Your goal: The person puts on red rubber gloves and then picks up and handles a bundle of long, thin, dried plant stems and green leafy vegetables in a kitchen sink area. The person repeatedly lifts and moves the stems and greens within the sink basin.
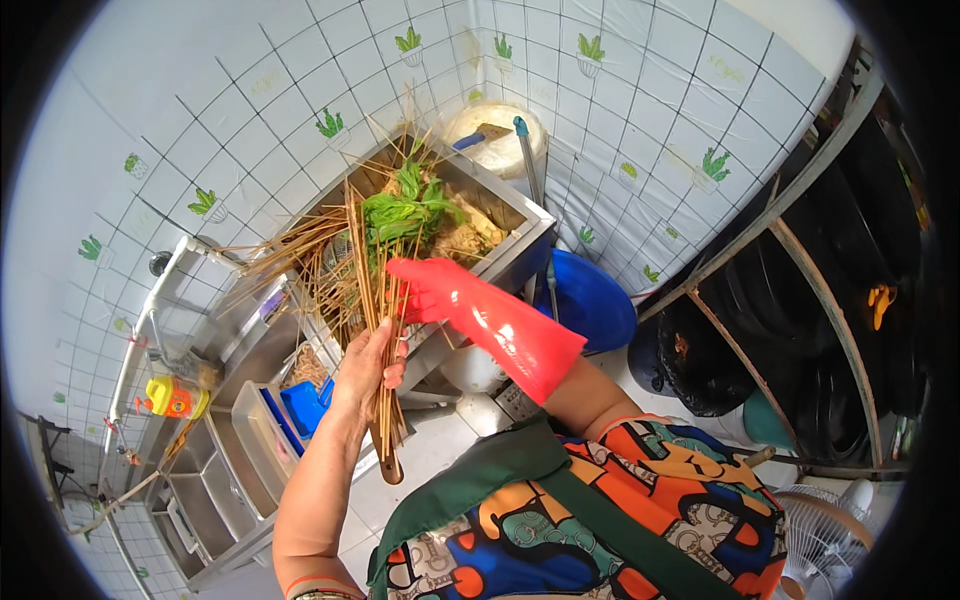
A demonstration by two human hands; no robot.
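My bare left hand (pixel 367 371) grips a bundle of thin wooden skewers (pixel 387 420) together with a dark brown wooden handle (pixel 391 471), whose far end is lost among the sticks. My right hand (pixel 420 289), in a long red rubber glove, is closed around skewers just above the left. Leafy green vegetables (pixel 405 206) lie at the upper end of the bundle, over a deep stainless steel basin (pixel 517 240). Pale yellowish food pieces (pixel 472 232) fill part of this basin. Many more skewers (pixel 300 240) fan out over its left side.
Behind the basin stands a white bucket (pixel 536 124) with a blue-handled scraper (pixel 480 136) on top. A blue plastic basin (pixel 592 300) leans at the right. Left are a steel sink (pixel 217 506), a clear plastic bin (pixel 255 420) and a blue dustpan (pixel 304 409). A fan (pixel 821 532) stands lower right.
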